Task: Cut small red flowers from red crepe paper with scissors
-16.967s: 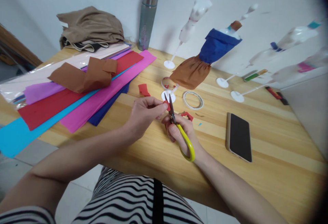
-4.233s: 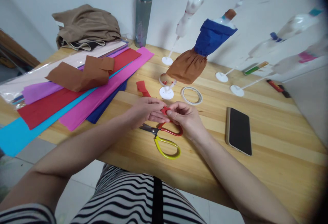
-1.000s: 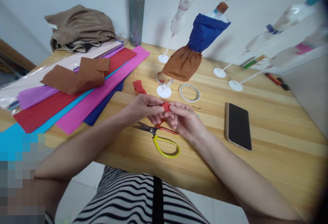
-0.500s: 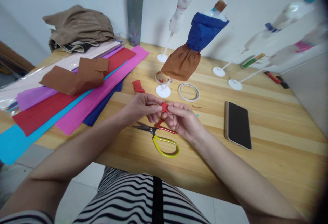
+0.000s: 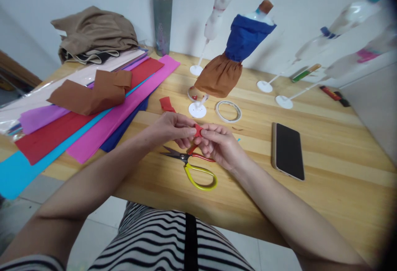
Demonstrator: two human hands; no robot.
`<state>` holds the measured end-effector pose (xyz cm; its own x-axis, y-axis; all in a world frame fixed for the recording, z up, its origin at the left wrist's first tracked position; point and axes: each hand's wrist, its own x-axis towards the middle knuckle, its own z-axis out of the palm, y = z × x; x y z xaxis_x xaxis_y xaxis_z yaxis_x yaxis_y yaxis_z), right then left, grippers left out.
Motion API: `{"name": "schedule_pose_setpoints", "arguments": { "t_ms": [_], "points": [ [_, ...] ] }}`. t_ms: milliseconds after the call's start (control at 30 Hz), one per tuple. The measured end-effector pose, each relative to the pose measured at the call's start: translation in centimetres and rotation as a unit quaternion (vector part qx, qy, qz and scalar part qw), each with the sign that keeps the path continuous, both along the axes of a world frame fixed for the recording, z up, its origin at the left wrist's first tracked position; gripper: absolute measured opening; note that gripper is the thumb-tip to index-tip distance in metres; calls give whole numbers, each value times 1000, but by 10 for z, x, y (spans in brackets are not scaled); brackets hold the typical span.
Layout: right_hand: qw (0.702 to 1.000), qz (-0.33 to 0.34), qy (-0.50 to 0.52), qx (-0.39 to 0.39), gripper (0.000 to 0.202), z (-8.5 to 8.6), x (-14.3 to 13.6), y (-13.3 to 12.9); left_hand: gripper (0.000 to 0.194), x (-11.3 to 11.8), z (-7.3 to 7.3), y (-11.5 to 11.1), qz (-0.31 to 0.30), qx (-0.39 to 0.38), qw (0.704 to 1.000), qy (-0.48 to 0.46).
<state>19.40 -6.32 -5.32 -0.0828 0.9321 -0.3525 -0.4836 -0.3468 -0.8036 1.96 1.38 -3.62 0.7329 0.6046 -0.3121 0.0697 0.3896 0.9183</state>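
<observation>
A small piece of red crepe paper [image 5: 198, 130] is pinched between my two hands above the table. My left hand [image 5: 176, 129] grips its left side with thumb and fingers. On the other side, my right hand [image 5: 221, 142] pinches the right edge. Just below the hands lie scissors [image 5: 201, 177] with one yellow and one red handle, blades parted and pointing left. Another red scrap [image 5: 167, 104] rests behind my left hand. Behind the hands stands a small mannequin [image 5: 235, 37] dressed in a blue top and a brown gathered skirt, on a round white base.
Colored paper sheets [image 5: 102, 132] with a brown piece [image 5: 93, 93] cover the left side, near folded brown cloth [image 5: 96, 31]. A flask [image 5: 162, 19] stands at the wall. Rightward are a tape roll [image 5: 228, 111], a phone [image 5: 288, 150] and further mannequins [image 5: 350, 17].
The red piece and the fingertips have shifted very slightly, and the right fingers sit a little closer to the left. Everything else looks the same.
</observation>
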Motion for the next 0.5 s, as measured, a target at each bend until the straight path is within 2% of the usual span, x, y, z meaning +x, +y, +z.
{"name": "schedule_pose_setpoints", "arguments": {
  "t_ms": [200,333,500],
  "points": [
    [999,26,21,10,26,-2,1,0,22,5,1,-5,76,-3,997,0],
    [997,48,60,4,28,-5,5,1,14,6,3,-6,81,-18,997,-5],
    [997,51,53,6,24,-6,6,2,9,5,2,-6,80,-35,996,-8]
  ]
}}
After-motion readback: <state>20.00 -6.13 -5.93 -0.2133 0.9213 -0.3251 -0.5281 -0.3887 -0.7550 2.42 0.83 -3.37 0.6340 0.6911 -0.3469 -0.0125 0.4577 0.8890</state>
